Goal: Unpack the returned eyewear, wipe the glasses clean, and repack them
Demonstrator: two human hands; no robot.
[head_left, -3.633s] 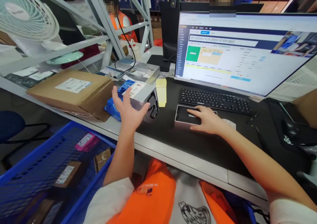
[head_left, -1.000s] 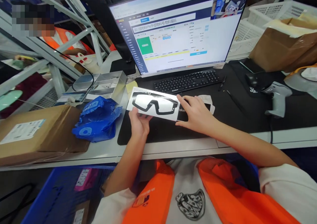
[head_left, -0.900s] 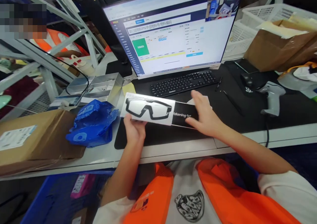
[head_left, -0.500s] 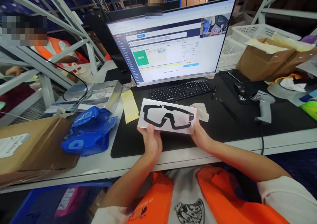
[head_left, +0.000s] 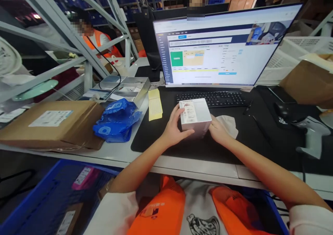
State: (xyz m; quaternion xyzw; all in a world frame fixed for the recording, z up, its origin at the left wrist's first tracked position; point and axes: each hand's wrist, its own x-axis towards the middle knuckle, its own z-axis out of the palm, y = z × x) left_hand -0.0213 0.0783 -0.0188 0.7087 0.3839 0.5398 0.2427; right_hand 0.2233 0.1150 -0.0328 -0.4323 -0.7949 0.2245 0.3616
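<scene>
Between my two hands is a white glasses box (head_left: pixel 201 112), held above the black desk mat (head_left: pixel 156 141). One of its end faces, with a printed label on it, is turned toward me. My left hand (head_left: pixel 174 129) grips the box from the left, thumb along the lower edge and fingers over the upper left side. My right hand (head_left: pixel 218 128) is closed at the box's right side, its fingertips partly hidden behind it. A crumpled pale tissue (head_left: pixel 229 124) lies on the mat just beyond my right hand.
Left of the mat sit a blue plastic bag (head_left: pixel 116 120) and a brown carton (head_left: pixel 52 124). A yellow notepad (head_left: pixel 155 105), keyboard (head_left: pixel 221 99) and monitor (head_left: pixel 208 54) stand behind. At right are a mouse (head_left: pixel 282 108) and a handheld scanner (head_left: pixel 312 136). Other people work beyond the monitor.
The glasses box has been turned, so its labelled end faces me instead of the side with the glasses picture. My left hand has shifted its grip. The camera view has swung left.
</scene>
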